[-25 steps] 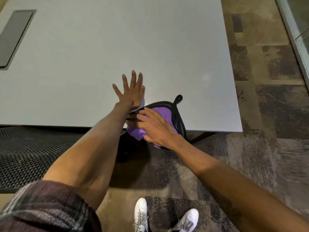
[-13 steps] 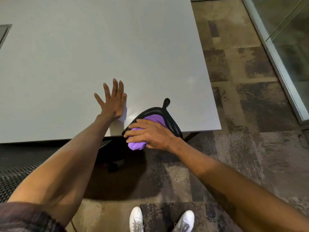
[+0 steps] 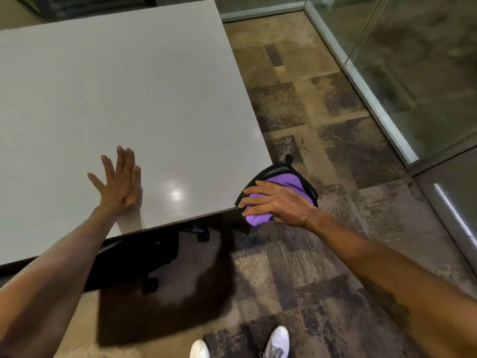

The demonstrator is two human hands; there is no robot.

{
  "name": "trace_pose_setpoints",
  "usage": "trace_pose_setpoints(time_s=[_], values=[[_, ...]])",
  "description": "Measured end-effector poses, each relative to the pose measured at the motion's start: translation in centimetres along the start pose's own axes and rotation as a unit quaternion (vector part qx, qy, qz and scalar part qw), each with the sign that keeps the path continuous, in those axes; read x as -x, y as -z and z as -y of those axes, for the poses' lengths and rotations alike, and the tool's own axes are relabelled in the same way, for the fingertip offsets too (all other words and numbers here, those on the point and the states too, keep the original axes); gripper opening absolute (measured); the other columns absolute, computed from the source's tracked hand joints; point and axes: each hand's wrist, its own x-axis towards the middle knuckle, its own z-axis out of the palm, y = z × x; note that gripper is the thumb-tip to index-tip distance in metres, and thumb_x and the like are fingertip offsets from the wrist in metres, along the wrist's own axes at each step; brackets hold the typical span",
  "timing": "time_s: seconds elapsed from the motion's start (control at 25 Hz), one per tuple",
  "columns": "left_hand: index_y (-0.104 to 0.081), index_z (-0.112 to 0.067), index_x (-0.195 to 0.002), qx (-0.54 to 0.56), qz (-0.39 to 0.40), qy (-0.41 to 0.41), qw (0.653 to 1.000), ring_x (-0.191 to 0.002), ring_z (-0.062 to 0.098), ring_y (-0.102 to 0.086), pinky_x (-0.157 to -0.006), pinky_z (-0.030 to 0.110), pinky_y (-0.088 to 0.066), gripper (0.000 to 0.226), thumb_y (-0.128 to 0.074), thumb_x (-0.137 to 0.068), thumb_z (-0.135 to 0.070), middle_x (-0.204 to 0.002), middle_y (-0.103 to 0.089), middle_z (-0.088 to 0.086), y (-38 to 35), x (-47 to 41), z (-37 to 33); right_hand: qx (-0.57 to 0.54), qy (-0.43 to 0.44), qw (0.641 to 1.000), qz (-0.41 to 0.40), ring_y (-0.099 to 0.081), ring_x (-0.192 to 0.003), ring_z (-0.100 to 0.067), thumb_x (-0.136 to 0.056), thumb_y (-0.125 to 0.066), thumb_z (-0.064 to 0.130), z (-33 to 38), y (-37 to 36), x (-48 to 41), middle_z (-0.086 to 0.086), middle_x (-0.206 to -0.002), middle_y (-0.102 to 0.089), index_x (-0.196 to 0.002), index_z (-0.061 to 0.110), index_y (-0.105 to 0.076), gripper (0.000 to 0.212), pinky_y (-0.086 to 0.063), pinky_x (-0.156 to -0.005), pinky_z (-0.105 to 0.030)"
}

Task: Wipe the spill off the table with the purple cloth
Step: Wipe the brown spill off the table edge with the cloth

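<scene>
right grip (image 3: pixel 277 202) closed over purple cloth (image 3: pixel 289 182) at surface (image 3: pixel 129 86) corner | left grip (image 3: pixel 120 182) flat, fingers spread, pressed on surface | black pad (image 3: pixel 281 168) under cloth

A pale grey bench (image 3: pixel 108 81) stands over patchy brown-and-tan carpet tiles (image 3: pixel 322 120), a glass partition (image 3: pixel 413 60) in a metal frame runs along the right, and ceiling light glints off the benchtop.

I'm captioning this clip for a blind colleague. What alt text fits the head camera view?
A person's right hand presses a purple cloth with black trim at the near right corner of a pale table. The left hand lies flat and open on the tabletop. White shoes stand on patterned carpet below.
</scene>
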Motion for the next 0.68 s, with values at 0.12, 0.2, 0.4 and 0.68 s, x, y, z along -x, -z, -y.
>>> trace_pose_setpoints(time_s=[0.12,0.2,0.4,0.68], values=[[0.015,-0.036,-0.158,-0.002,-0.005,-0.011,1.0,-0.155,0.025,0.02,-0.11,0.076,0.012,0.057,-0.002,-0.105,-0.049,-0.167,0.019,-0.016,0.3,0.7,-0.5,0.014,-0.054,0.998,-0.002,-0.05,-0.138,-0.025,-0.076,-0.077,-0.002,-1.3,0.8,4.6,0.003,-0.143,-0.06,-0.13,0.024,-0.068,0.06,-0.035,-0.118,-0.046],[0.014,-0.035,-0.158,-0.007,-0.004,-0.011,1.0,-0.155,0.026,0.02,-0.111,0.076,0.012,0.057,-0.001,-0.105,-0.049,-0.167,0.018,-0.015,0.4,0.7,-0.5,0.03,-0.111,0.993,-0.022,-0.05,-0.137,-0.027,-0.079,-0.072,-0.004,-2.3,1.0,8.0,0.002,-0.143,-0.06,-0.129,0.022,-0.068,0.057,-0.038,-0.115,-0.048],[0.008,-0.031,-0.16,0.002,-0.005,0.006,1.0,-0.155,0.031,0.018,-0.112,0.075,0.012,0.057,-0.004,-0.106,-0.045,-0.169,0.014,-0.013,0.8,1.3,-1.3,-0.265,-0.418,0.833,-0.247,-0.06,-0.123,-0.008,-0.083,-0.064,-0.004,-1.0,3.9,9.2,0.004,-0.136,-0.063,-0.131,0.015,-0.066,0.052,-0.05,-0.098,-0.019],[0.002,-0.029,-0.161,0.006,-0.027,0.008,1.0,-0.155,0.033,0.014,-0.112,0.075,0.009,0.056,-0.005,-0.107,-0.043,-0.169,0.009,-0.012,0.6,1.4,-1.4,-0.638,-0.548,0.42,-0.341,-0.072,-0.095,-0.021,-0.075,-0.073,0.003,-1.8,4.7,4.1,-0.009,-0.111,-0.076,-0.112,0.008,-0.074,0.038,-0.059,-0.076,-0.029]])
